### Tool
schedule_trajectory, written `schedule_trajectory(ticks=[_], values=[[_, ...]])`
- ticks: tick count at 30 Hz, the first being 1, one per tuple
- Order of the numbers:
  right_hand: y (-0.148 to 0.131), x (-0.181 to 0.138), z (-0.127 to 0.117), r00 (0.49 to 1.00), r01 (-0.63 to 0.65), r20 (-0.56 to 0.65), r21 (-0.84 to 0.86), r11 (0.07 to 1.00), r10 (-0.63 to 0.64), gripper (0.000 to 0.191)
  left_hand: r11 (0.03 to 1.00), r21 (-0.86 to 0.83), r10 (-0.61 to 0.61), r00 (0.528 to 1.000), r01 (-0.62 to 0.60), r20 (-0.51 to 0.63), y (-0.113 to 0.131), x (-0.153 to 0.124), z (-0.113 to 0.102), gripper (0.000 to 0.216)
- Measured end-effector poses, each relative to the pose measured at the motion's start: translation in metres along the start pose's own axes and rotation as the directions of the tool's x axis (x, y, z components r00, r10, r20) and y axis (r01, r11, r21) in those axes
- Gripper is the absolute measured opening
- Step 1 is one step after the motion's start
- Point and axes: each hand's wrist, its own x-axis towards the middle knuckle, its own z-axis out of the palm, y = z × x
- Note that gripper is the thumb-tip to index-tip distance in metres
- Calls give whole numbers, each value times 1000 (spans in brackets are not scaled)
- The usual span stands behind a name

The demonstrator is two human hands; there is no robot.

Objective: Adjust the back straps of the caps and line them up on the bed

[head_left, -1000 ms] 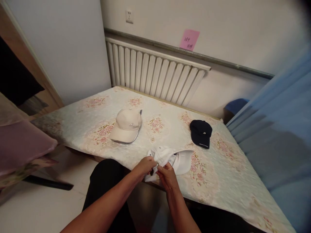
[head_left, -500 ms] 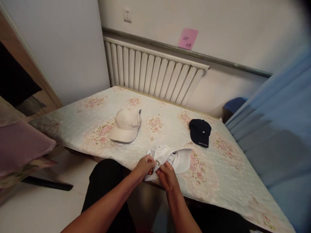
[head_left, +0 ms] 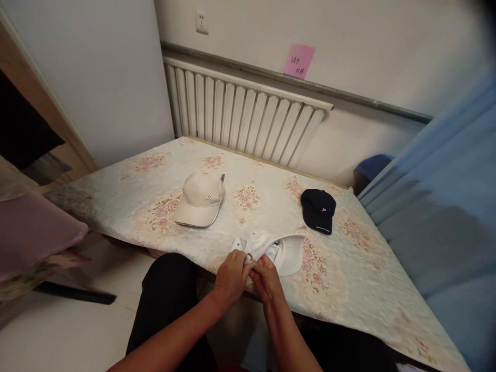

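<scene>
A white baseball cap [head_left: 291,253] lies on its side at the front edge of the table, its brim pointing right and its back strap with a small metal buckle turned toward me. My left hand [head_left: 231,273] is closed on the strap end of this cap, fingers curled at the buckle. Close beside it, my right hand [head_left: 267,279] pinches the strap from the other side, and the fingertips of both hands meet. Part of the strap is hidden by my fingers. Farther back stand a beige cap [head_left: 199,196] on the left and a navy cap [head_left: 318,209] on the right.
The table has a floral quilted cover [head_left: 263,175]. Behind it are a white radiator [head_left: 240,111] and a pipe along the wall. A blue curtain [head_left: 437,206] hangs at the right, with a blue object [head_left: 374,166] near it. Pink cloth [head_left: 34,222] drapes at the left.
My left hand has shifted right and toward me, its back now turned more upward, and its fingers meet my right fingertips at the strap. The right hand and the other caps stay nearly the same.
</scene>
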Motion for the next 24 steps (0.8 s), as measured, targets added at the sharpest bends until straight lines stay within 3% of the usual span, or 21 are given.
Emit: schedule_trajectory(ticks=[10, 19, 24], values=[[0, 2, 5, 999, -22, -43, -22, 1000, 21, 36, 999, 24, 21, 1000, -20, -15, -8, -1, 13, 12], [11, 12, 5, 956, -25, -293, -140, 990, -17, 19, 977, 203, 56, 998, -57, 15, -3, -2, 11, 12], [9, 6, 15, 951, -42, -308, -205, 978, -23, 17, 966, 243, 84, 996, -87, 20, 0, -1, 5, 13]])
